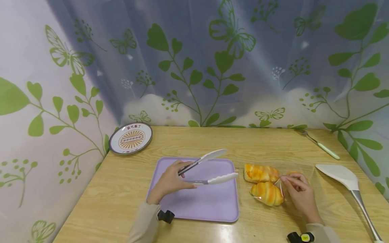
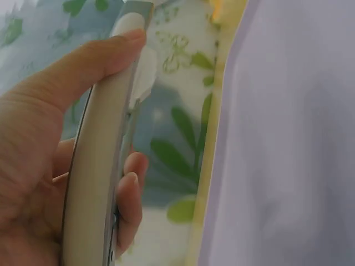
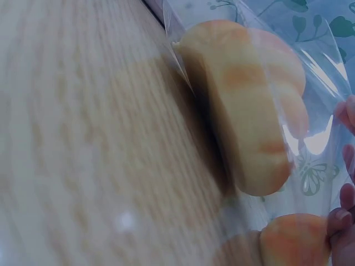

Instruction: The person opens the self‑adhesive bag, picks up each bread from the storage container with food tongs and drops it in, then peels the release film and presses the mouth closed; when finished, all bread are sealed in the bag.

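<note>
My left hand grips a pair of tongs with white tips, its arms spread apart over the lilac tray. In the left wrist view, the thumb lies along one pale tong handle and the fingers curl behind it. On the right, my right hand pinches a clear plastic bag between thumb and fingers. Beside those fingertips lie a golden bread roll and a croissant-shaped bread, seen through the clear film. Another bread piece is partly hidden by the hand.
A round patterned plate sits at the back left of the wooden table. At the back right lies a fork with a pale green handle. A white-headed spatula lies along the right side. A printed curtain hangs behind.
</note>
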`<state>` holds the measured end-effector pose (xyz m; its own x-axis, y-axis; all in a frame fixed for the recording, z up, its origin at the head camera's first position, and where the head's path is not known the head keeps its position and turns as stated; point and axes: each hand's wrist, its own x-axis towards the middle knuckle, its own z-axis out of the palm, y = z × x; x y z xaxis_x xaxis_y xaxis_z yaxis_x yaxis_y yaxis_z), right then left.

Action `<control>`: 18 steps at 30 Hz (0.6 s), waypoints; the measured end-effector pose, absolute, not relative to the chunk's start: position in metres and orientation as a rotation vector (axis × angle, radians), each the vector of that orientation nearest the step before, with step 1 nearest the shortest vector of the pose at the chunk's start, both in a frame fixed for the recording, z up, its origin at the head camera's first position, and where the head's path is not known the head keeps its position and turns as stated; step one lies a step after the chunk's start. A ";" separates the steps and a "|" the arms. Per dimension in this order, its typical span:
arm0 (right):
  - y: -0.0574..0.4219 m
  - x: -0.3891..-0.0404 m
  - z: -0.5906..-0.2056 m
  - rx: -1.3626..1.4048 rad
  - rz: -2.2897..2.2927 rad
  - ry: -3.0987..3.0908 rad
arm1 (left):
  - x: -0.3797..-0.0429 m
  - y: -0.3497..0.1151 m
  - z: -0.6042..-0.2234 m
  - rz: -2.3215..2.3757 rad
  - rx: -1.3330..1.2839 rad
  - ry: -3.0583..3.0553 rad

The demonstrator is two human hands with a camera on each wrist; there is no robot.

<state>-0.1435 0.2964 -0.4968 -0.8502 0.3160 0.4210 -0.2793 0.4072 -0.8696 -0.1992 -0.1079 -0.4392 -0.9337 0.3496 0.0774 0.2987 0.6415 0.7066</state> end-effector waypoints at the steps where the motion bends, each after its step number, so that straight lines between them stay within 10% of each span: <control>1: 0.296 -0.144 -0.497 -0.028 1.462 -2.129 | -0.199 -0.114 -0.440 1.212 0.521 2.799; 18: 0.298 -0.143 -0.499 -0.050 1.461 -2.187 | -0.176 -0.227 -0.450 1.505 -0.209 2.931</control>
